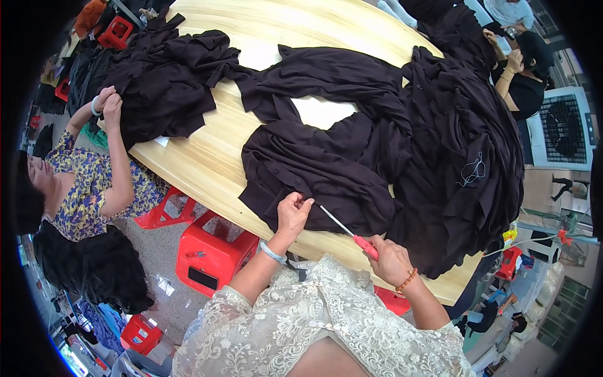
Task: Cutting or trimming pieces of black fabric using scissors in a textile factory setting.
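My right hand [391, 260] is closed around the pink-red handle of a screwdriver-like tool [339, 224]. Its thin metal shaft slants up and left over a dark garment [314, 164], and the tip comes close to my left fingers. My left hand [293, 212] is pinched at the garment's near edge; whatever lies between the fingertips is too small to make out. A few dark buttons [298, 182] show on the cloth just above that hand. The garment lies crumpled on the light wooden table [210, 166].
A big dark garment heap [458, 157] with a loose pale thread [472, 169] covers the table's right. Another dark pile [169, 81] lies far left, where a person in a flowered top [94, 182] works. A red stool [217, 251] carrying a phone [203, 278] stands left of me.
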Demonstrator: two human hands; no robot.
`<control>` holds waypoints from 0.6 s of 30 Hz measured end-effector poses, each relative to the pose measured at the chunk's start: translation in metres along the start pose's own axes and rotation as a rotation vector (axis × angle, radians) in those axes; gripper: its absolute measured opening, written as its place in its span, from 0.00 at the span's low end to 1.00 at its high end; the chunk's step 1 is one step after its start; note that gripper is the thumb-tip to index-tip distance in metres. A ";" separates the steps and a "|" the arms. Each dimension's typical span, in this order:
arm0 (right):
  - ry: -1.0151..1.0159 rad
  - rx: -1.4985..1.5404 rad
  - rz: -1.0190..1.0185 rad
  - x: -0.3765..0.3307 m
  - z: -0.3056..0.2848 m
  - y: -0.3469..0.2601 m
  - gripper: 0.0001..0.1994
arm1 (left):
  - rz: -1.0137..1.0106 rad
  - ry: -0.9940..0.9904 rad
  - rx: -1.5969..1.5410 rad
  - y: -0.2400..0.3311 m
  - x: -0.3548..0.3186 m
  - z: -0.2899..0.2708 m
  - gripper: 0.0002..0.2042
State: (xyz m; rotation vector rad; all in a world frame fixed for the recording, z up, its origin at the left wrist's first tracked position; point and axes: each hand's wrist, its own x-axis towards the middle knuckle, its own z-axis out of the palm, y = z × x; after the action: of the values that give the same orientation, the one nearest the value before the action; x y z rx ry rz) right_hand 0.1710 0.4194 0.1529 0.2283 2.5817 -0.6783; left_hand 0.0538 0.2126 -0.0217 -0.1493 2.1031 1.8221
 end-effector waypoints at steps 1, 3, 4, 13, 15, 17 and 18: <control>-0.066 -0.035 0.011 0.000 0.001 0.001 0.12 | -0.002 -0.001 0.000 0.001 -0.001 -0.002 0.11; -0.136 -0.069 0.020 0.001 0.001 0.000 0.12 | -0.023 -0.059 -0.128 0.005 -0.004 -0.008 0.08; -0.135 -0.061 0.015 0.003 0.000 -0.003 0.12 | -0.026 -0.057 -0.127 0.002 -0.004 -0.011 0.08; -0.119 0.019 -0.023 0.018 0.004 -0.010 0.12 | -0.113 -0.088 -0.339 0.020 -0.010 -0.015 0.04; -0.068 0.038 -0.049 0.015 0.008 -0.005 0.12 | -0.173 -0.090 -0.463 0.035 -0.011 -0.022 0.06; -0.073 0.036 -0.032 0.013 0.007 -0.006 0.12 | -0.204 -0.007 -0.508 0.042 -0.006 -0.021 0.06; -0.075 0.035 -0.014 0.013 0.006 -0.008 0.12 | -0.204 -0.001 -0.510 0.040 -0.003 -0.019 0.06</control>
State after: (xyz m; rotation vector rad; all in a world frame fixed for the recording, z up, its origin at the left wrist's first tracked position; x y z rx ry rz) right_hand 0.1600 0.4098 0.1456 0.1923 2.5034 -0.7236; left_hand 0.0404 0.2001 0.0189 -0.4688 1.5133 2.1795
